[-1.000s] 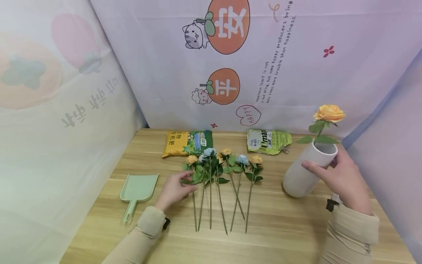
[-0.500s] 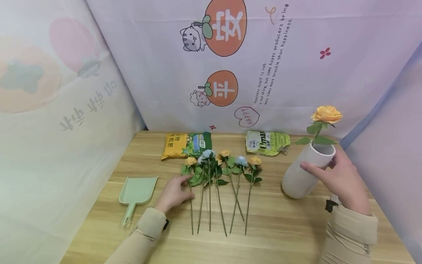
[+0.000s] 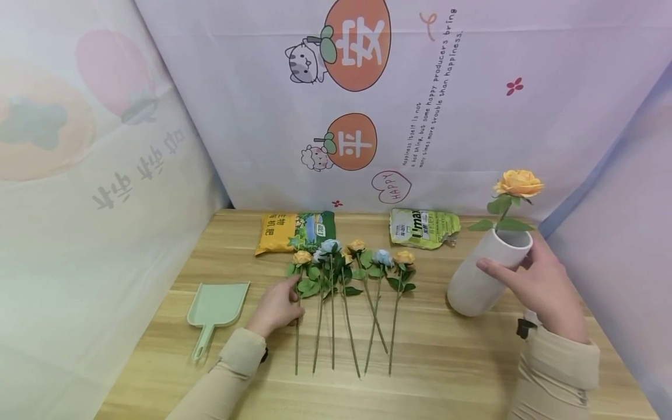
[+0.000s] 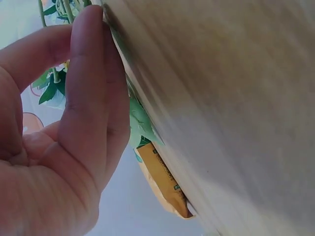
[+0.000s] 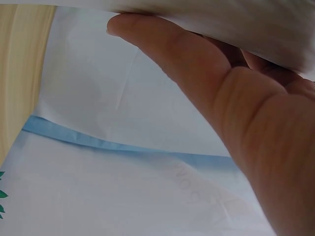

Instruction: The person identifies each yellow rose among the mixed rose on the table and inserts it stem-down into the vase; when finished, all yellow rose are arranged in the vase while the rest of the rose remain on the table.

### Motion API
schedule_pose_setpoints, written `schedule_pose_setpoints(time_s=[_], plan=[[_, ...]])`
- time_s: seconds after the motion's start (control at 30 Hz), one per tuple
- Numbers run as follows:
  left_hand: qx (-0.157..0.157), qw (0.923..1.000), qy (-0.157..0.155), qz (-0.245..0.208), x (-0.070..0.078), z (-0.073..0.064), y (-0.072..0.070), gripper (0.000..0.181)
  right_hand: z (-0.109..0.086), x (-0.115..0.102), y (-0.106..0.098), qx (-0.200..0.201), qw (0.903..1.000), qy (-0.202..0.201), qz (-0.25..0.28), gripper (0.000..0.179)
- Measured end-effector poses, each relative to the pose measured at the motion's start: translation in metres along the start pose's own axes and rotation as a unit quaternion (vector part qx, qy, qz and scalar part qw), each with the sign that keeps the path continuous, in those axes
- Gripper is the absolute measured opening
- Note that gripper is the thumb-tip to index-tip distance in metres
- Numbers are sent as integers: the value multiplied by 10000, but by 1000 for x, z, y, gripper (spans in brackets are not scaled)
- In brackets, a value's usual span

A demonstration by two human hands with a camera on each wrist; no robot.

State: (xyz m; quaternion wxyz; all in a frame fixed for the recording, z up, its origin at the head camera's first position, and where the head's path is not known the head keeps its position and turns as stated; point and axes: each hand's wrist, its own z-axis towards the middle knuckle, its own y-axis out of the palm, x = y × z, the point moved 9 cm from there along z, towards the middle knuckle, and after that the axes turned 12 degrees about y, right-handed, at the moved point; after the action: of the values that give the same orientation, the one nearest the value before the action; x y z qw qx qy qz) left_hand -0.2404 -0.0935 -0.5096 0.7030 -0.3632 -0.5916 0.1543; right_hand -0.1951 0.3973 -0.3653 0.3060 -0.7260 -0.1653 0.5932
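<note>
My left hand (image 3: 277,306) pinches the stem of the leftmost yellow rose (image 3: 301,258), its fingers below the bloom and leaves. In the left wrist view, the fingers (image 4: 88,88) come together close over the tabletop, and the stem between them is hidden. Right of it lie several more artificial roses in a row, some yellow and some blue, such as a blue rose (image 3: 382,258). My right hand (image 3: 546,289) grips a white vase (image 3: 475,286) near its rim, thumb in front. The vase leans to the right, with one yellow rose (image 3: 518,184) standing in it.
A light green dustpan (image 3: 215,306) lies left of my left hand. Along the back edge of the wooden table (image 3: 420,391) are a yellow and green bag (image 3: 278,232) and a lime green pouch (image 3: 424,228). Printed cloth (image 3: 451,116) hangs behind and at both sides.
My left hand has closed around the leftmost rose's stem, and that stem has shifted left, away from the other roses. The right hand keeps its hold on the tilted vase.
</note>
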Motion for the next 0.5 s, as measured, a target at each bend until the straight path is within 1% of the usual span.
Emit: schedule_pose_setpoints(time_s=[0.17, 0.3, 0.5], plan=[[-8, 9996, -78, -280, -2, -3, -1, 93, 1, -1, 0, -12, 10000, -14, 0, 102], [19, 9991, -150, -395, -5, -6, -3, 92, 0, -2, 0, -33, 10000, -29, 36, 100], [131, 9972, -270, -690, -5, -9, -7, 94, 0, -2, 2, -77, 10000, -15, 45, 99]])
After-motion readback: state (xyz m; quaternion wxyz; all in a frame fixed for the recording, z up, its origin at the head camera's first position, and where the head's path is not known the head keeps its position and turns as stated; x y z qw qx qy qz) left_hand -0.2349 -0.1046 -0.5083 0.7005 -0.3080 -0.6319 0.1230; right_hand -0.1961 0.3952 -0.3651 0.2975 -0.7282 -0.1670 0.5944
